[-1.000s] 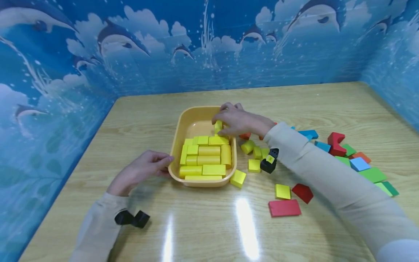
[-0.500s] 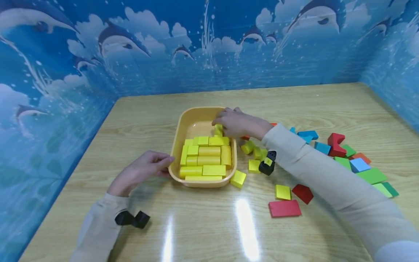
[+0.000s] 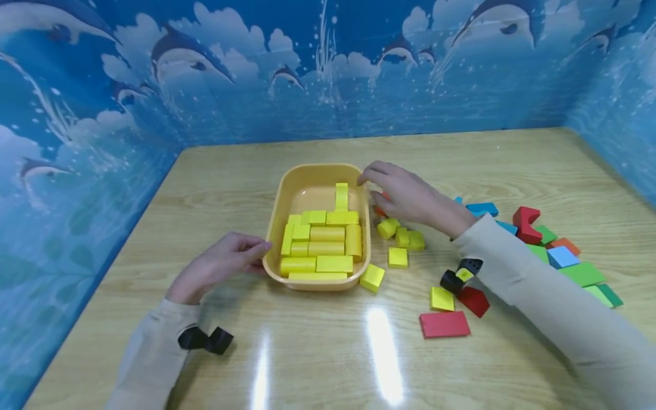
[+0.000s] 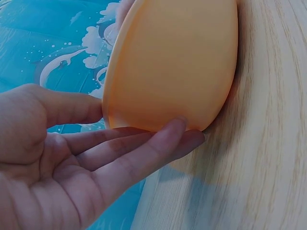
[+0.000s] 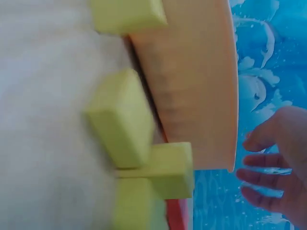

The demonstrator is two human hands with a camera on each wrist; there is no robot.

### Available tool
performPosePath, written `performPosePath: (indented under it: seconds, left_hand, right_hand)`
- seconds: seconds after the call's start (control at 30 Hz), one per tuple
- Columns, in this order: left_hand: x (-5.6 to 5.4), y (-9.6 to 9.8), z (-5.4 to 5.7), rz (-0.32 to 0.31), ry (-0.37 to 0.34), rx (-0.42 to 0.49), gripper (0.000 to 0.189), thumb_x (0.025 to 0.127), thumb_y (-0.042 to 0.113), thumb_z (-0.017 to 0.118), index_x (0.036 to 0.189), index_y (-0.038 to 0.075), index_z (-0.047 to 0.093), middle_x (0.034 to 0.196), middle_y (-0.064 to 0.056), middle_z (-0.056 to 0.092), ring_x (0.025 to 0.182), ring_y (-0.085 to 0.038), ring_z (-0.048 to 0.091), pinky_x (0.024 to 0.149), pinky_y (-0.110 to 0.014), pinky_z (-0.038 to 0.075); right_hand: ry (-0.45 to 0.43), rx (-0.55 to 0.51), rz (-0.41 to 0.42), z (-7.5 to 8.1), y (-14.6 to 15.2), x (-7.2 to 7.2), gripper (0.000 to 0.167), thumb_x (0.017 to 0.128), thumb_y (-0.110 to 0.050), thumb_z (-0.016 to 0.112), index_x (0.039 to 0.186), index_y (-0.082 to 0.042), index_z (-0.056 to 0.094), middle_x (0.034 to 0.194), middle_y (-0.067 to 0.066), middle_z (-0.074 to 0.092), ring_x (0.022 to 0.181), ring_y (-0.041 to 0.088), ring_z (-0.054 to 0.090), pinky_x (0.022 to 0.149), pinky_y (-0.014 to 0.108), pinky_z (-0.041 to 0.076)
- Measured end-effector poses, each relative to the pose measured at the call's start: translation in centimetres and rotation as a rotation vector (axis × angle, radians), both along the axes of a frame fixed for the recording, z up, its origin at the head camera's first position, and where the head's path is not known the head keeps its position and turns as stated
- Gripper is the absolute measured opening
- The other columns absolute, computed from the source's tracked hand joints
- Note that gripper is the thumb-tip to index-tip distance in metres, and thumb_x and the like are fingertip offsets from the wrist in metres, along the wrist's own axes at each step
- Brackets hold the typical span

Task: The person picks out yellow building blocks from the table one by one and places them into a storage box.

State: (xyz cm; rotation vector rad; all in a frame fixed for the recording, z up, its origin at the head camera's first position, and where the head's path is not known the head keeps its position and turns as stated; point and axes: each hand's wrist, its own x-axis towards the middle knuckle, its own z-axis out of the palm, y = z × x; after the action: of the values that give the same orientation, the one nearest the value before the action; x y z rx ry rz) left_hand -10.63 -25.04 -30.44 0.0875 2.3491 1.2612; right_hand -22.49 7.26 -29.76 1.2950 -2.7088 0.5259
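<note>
A yellow-orange plastic tray stands on the table, its near part packed with yellow blocks and cylinders. At its left rim, my left hand holds the tray, thumb on the rim and fingers against the outer wall, as the left wrist view shows. One yellow block lies lengthwise beyond the packed rows, near the right wall. My right hand is over the tray's right edge with nothing in its loosely bent, spread fingers. Several loose yellow blocks lie beneath and in front of it.
Red, blue and green blocks are heaped at the right, partly behind the right sleeve. Nearer lie a flat red block, a dark red block and a yellow block. A blue dolphin-print backdrop closes off the table's far side.
My right hand has let go of the yellow block inside the tray and moved right, out past the rim. The left hand keeps its place.
</note>
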Motion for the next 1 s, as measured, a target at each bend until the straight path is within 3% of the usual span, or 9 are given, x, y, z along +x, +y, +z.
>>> performPosePath:
  seconds: [0.13, 0.33, 0.63, 0.73, 0.83, 1.0]
  left_hand:
    - [0.0, 0.1, 0.2, -0.006, 0.006, 0.010, 0.042, 0.105, 0.024, 0.043, 0.131, -0.008, 0.052, 0.119, -0.021, 0.063, 0.101, -0.024, 0.066, 0.089, -0.036, 0.056]
    - [0.1, 0.2, 0.2, -0.003, -0.005, 0.027, 0.042, 0.105, 0.022, 0.043, 0.131, -0.009, 0.052, 0.120, -0.022, 0.062, 0.102, -0.025, 0.066, 0.089, -0.036, 0.055]
    - [0.1, 0.3, 0.0, 0.004, -0.010, 0.031, 0.043, 0.105, 0.023, 0.043, 0.133, -0.009, 0.050, 0.123, -0.024, 0.060, 0.104, -0.027, 0.065, 0.090, -0.037, 0.055]
    - [0.1, 0.3, 0.0, 0.004, -0.008, 0.037, 0.043, 0.105, 0.023, 0.043, 0.133, -0.010, 0.050, 0.123, -0.024, 0.061, 0.104, -0.027, 0.065, 0.090, -0.036, 0.055]
    - [0.0, 0.3, -0.1, 0.006, -0.009, 0.039, 0.043, 0.105, 0.023, 0.044, 0.133, -0.010, 0.050, 0.123, -0.024, 0.061, 0.103, -0.027, 0.065, 0.089, -0.036, 0.055]
    - [0.1, 0.4, 0.0, 0.014, -0.011, 0.021, 0.044, 0.105, 0.024, 0.044, 0.133, -0.009, 0.050, 0.122, -0.024, 0.061, 0.103, -0.026, 0.066, 0.089, -0.036, 0.055]
  right_hand:
    - [-0.027, 0.052, -0.101, -1.0, 1.2, 1.6, 0.025, 0.092, -0.017, 0.066, 0.114, -0.005, 0.062, 0.112, 0.012, 0.058, 0.093, 0.024, 0.058, 0.076, 0.037, 0.056]
    - [-0.038, 0.173, -0.167, -2.8, 2.0, 2.7, 0.034, 0.089, -0.036, 0.070, 0.107, -0.007, 0.066, 0.093, 0.008, 0.057, 0.071, 0.019, 0.053, 0.057, 0.032, 0.050]
    - [-0.113, 0.176, -0.186, -2.9, 2.2, 2.7, 0.029, 0.089, -0.022, 0.071, 0.113, -0.008, 0.065, 0.098, 0.009, 0.068, 0.070, 0.017, 0.058, 0.052, 0.029, 0.050]
    - [-0.095, 0.122, -0.175, -1.9, 2.1, 2.4, 0.031, 0.089, -0.018, 0.071, 0.116, -0.007, 0.064, 0.101, 0.009, 0.069, 0.071, 0.018, 0.060, 0.055, 0.030, 0.051]
    - [-0.052, 0.029, -0.148, -0.3, 1.8, 2.2, 0.035, 0.089, -0.018, 0.071, 0.120, -0.007, 0.062, 0.108, 0.010, 0.067, 0.084, 0.023, 0.063, 0.066, 0.037, 0.055]
    - [-0.016, -0.035, -0.035, 1.3, -0.2, 1.7, 0.042, 0.090, -0.021, 0.071, 0.128, -0.008, 0.058, 0.118, 0.009, 0.064, 0.102, 0.027, 0.058, 0.085, 0.043, 0.051]
